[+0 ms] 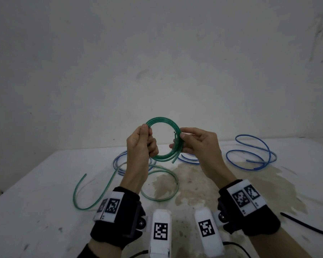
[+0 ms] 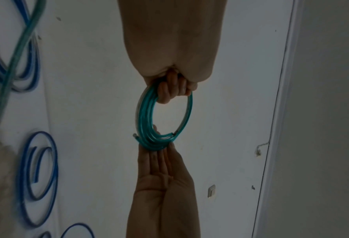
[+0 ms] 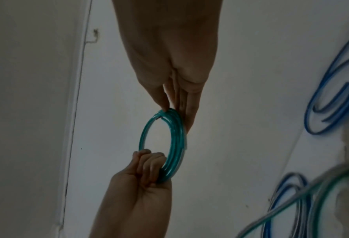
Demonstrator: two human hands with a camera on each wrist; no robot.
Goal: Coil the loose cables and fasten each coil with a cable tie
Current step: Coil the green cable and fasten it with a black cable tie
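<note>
The fingers (image 1: 150,135) of the left hand (image 1: 141,144) are curling round the left side of a small round coil of green plastic-sheathed cable (image 1: 163,139), with the thumb pressing the turns from the front. The fingers (image 1: 177,145) of the right hand (image 1: 197,144) are lying nearly straight behind the opposite side of the coil, while the thumb is pinching the strands against them. Between the two hands the coil is standing upright in the air, well above the bench, and one cut end is sticking out at its lower right, just below the right fingers.

Below the left fingers a loose green cable (image 1: 108,185) is sprawling in an open curve across the white bench (image 1: 35,211). Behind it, a bundle of blue cable loops (image 1: 119,162) is lying partly hidden by the left forearm. Well to the right of the right fingers another loose blue cable (image 1: 254,155) is resting in wide loops. Nearer the body, at the bench's right edge, a thin black strip (image 1: 306,225) is lying flat; whether it is a cable tie cannot be told. A brownish stain (image 1: 192,185) is spreading over the bench beneath both wrists.
</note>
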